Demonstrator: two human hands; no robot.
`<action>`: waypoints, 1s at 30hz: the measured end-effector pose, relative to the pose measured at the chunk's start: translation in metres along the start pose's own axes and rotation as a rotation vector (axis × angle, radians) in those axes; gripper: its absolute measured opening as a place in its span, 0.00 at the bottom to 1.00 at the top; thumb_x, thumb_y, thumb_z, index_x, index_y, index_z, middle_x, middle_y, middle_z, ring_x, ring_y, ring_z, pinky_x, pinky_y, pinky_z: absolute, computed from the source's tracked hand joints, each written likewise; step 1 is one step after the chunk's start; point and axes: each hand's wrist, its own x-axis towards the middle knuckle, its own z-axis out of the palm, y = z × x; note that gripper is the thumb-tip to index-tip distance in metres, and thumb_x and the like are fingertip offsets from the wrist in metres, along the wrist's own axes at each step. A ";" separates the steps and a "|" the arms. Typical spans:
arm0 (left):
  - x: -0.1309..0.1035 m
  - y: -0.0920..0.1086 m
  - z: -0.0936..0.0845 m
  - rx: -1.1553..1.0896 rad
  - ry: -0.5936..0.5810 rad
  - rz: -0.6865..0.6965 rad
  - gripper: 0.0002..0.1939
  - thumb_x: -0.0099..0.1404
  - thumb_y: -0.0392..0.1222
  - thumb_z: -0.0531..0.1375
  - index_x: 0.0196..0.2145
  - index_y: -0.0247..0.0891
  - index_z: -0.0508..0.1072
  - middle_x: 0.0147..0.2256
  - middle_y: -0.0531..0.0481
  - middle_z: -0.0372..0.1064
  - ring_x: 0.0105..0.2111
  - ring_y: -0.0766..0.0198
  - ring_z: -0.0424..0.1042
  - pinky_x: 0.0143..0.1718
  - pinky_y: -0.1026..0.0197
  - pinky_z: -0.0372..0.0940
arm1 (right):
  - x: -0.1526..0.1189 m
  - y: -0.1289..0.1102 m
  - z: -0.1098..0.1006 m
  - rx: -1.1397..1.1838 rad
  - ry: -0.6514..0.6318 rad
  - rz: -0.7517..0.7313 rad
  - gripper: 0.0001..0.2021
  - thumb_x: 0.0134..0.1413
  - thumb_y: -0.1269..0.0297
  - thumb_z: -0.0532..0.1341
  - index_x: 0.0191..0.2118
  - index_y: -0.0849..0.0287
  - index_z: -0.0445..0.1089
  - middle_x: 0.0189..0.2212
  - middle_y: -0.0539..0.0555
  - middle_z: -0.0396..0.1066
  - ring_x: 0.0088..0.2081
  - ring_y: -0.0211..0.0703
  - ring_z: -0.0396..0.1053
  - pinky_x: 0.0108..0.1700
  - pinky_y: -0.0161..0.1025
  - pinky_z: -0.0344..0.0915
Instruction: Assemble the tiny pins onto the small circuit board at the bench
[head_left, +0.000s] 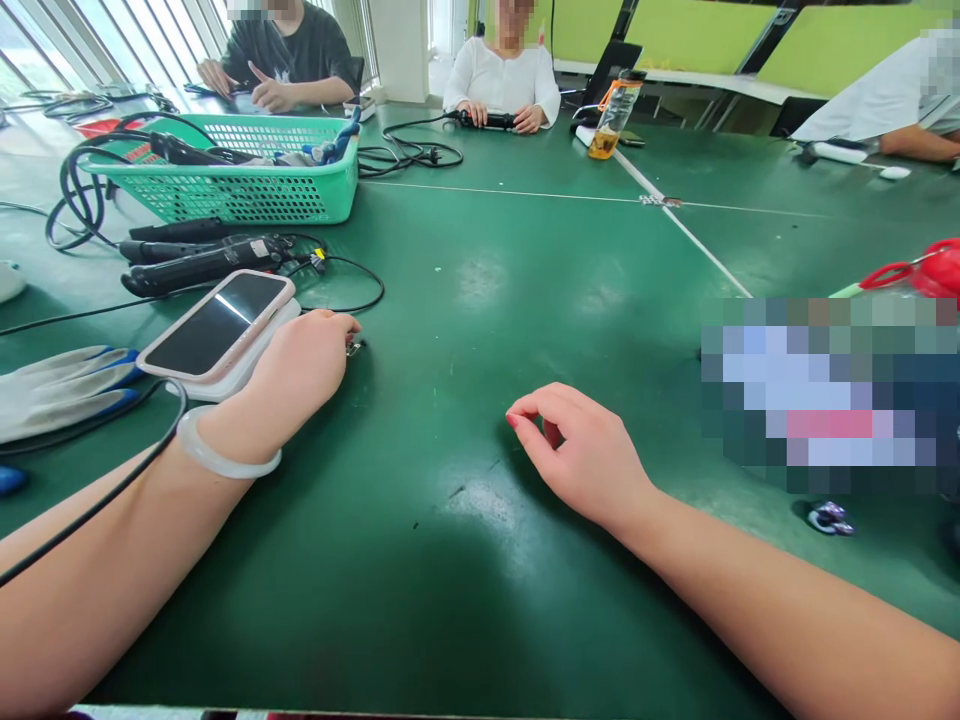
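My left hand (311,360), with a pale bangle (225,455) at the wrist, rests beside a phone (217,325) that leans on a white stand. Its fingers are bent around a small metallic object (354,347) on the green table (450,560). My right hand (581,450) lies on the table at centre right, thumb and forefinger tips pressed together, and nothing can be made out between them. A small shiny dark purple and white item (830,518) lies to the right, beyond my right forearm.
A green basket (240,190) holds cables and gloves. Black curling irons (199,262) and a grey glove (64,390) are at the left. A bottle (615,118) stands at the back. Three people sit around the table. A blurred patch and a red item (937,268) are at the right.
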 end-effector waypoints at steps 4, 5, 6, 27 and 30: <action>0.000 0.001 -0.002 0.108 0.006 0.035 0.16 0.65 0.36 0.48 0.44 0.31 0.73 0.40 0.35 0.73 0.37 0.49 0.73 0.40 0.52 0.66 | 0.000 -0.001 0.000 -0.007 -0.012 0.000 0.10 0.60 0.64 0.54 0.32 0.56 0.71 0.31 0.51 0.72 0.25 0.34 0.65 0.30 0.33 0.62; 0.001 0.000 -0.002 0.096 0.013 0.041 0.15 0.66 0.38 0.49 0.42 0.32 0.74 0.39 0.35 0.73 0.36 0.50 0.74 0.39 0.52 0.66 | 0.000 -0.001 0.000 -0.011 -0.014 0.000 0.10 0.60 0.64 0.54 0.32 0.56 0.71 0.31 0.50 0.72 0.25 0.34 0.65 0.30 0.33 0.62; 0.001 0.000 -0.002 0.084 0.017 0.049 0.15 0.66 0.40 0.50 0.41 0.32 0.74 0.39 0.36 0.74 0.36 0.50 0.74 0.40 0.52 0.66 | -0.001 -0.002 0.000 -0.012 -0.015 0.000 0.10 0.60 0.64 0.54 0.32 0.56 0.71 0.31 0.50 0.72 0.25 0.34 0.65 0.30 0.33 0.62; 0.002 -0.001 0.007 0.163 0.089 -0.040 0.17 0.66 0.44 0.50 0.44 0.31 0.71 0.35 0.37 0.72 0.40 0.46 0.70 0.44 0.50 0.61 | -0.001 0.000 0.001 0.006 -0.033 0.002 0.08 0.59 0.65 0.55 0.32 0.56 0.71 0.31 0.50 0.72 0.25 0.33 0.65 0.30 0.32 0.61; 0.003 0.001 0.007 0.169 0.108 -0.025 0.15 0.65 0.43 0.50 0.42 0.33 0.71 0.36 0.37 0.71 0.41 0.46 0.70 0.45 0.49 0.61 | -0.001 0.000 0.001 0.005 -0.040 0.006 0.08 0.59 0.66 0.56 0.32 0.57 0.71 0.31 0.49 0.72 0.26 0.32 0.65 0.31 0.32 0.61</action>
